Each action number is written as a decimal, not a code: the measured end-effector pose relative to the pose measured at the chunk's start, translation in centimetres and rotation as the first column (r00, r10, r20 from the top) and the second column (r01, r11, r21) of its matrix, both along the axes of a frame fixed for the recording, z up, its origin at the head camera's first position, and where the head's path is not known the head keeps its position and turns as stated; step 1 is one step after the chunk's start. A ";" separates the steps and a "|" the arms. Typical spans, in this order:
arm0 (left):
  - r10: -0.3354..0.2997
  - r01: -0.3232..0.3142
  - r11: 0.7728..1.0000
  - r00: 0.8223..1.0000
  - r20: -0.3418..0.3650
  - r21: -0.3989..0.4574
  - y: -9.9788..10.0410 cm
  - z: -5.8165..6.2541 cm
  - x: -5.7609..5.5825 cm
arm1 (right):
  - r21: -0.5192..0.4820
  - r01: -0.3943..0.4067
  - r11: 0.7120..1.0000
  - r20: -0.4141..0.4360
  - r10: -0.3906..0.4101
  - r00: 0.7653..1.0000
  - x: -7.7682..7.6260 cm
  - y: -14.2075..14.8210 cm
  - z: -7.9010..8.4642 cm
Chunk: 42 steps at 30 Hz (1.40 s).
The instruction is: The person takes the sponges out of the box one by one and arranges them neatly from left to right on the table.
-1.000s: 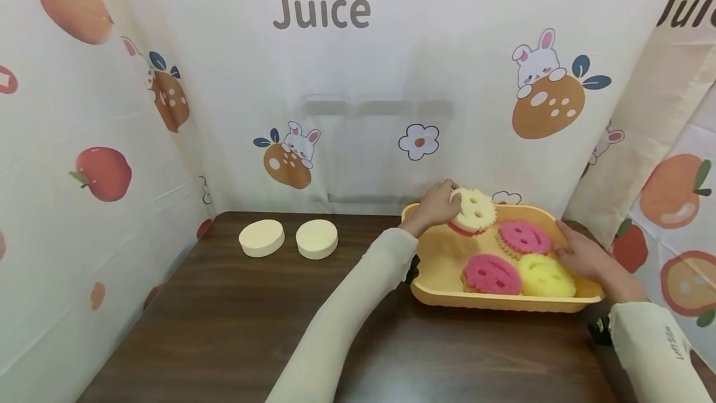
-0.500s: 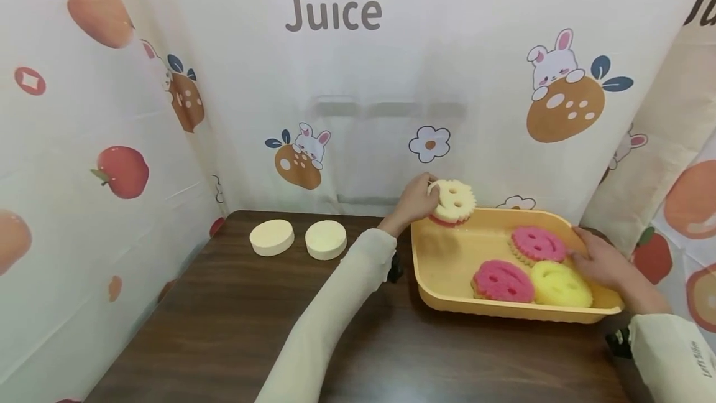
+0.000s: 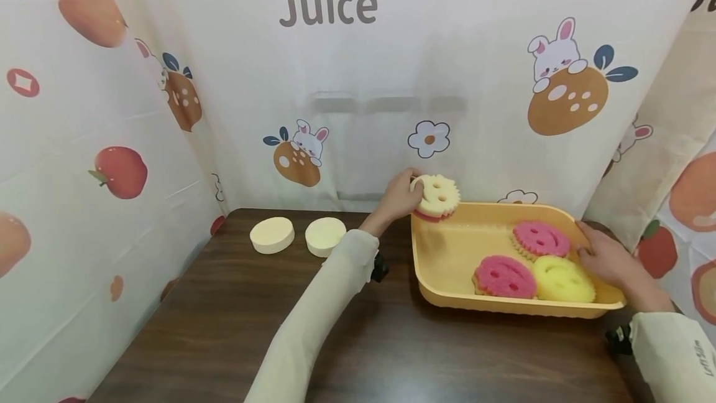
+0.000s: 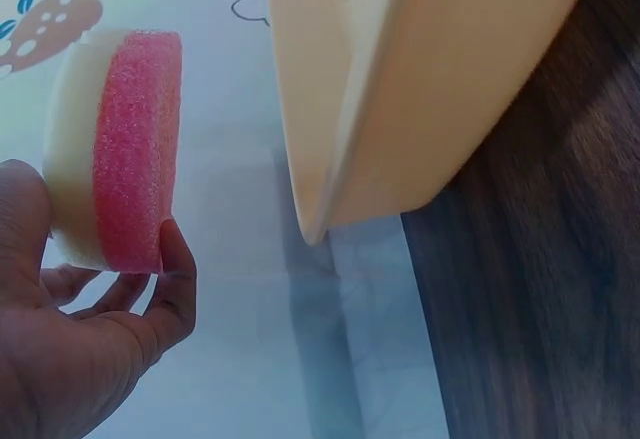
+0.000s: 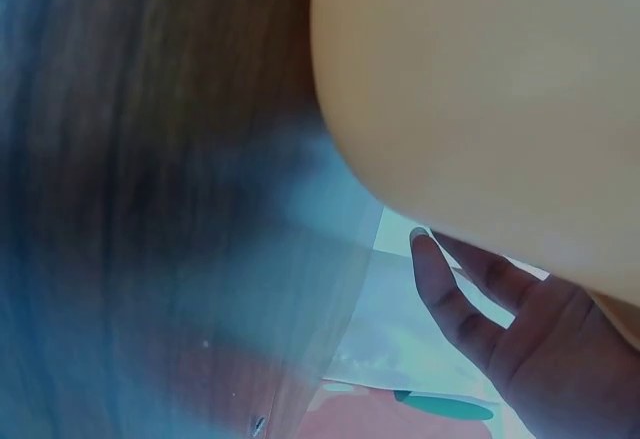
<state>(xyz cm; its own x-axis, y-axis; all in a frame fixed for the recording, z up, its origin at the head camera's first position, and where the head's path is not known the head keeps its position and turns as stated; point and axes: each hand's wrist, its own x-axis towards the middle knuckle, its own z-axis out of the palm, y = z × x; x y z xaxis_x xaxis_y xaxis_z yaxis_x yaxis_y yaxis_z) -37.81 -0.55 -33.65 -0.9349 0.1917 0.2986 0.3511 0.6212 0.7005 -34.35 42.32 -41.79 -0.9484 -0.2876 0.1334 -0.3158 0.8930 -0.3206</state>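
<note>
My left hand (image 3: 398, 196) pinches a round smiley sponge (image 3: 439, 198) with a scalloped edge, above the tray's back left corner. In the left wrist view, this sponge (image 4: 138, 154) shows a cream layer against a pink one, with thumb and fingers on opposite sides. The yellow plastic tray (image 3: 461, 238) holds two pink-topped smiley sponges (image 3: 504, 277) and a yellow one (image 3: 564, 280) in its right part. My right hand (image 3: 610, 260) grips the tray's right rim, thumb inside. In the right wrist view, its fingers (image 5: 455, 314) lie outside the wall.
Two cream round discs (image 3: 271, 235) (image 3: 325, 236) lie on the dark wooden table (image 3: 224, 316), left of the tray. A printed white curtain (image 3: 369, 67) hangs close behind the table and on both sides.
My left hand has carried the sponge left and slightly up, from over the tray's interior to its back left corner. The right hand has stayed on the rim. The head view has shifted slightly.
</note>
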 end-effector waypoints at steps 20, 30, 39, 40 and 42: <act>0.026 -0.028 0.997 0.999 0.035 0.065 -4.4 -1.2 1.6 | 0.066 0.042 0.997 -0.012 -0.041 0.999 0.3 -0.3 0.3; 0.037 -0.039 0.998 0.998 0.050 0.041 -6.6 -2.7 2.0 | 0.099 0.053 0.994 -0.040 -0.049 0.998 0.1 -0.7 0.3; 0.081 -0.084 0.996 0.995 0.062 0.043 -8.1 -4.5 2.1 | 0.138 0.074 0.988 -0.014 -0.073 0.997 0.2 -0.8 0.5; 0.090 -0.093 0.995 0.994 0.063 0.040 -8.2 -4.7 2.1 | 0.138 0.078 0.987 -0.011 -0.077 0.997 0.3 -0.8 0.5; 0.107 -0.109 0.994 0.992 0.061 0.025 -8.4 -5.1 2.0 | 0.134 0.088 0.987 0.008 -0.090 0.996 0.3 -0.7 0.6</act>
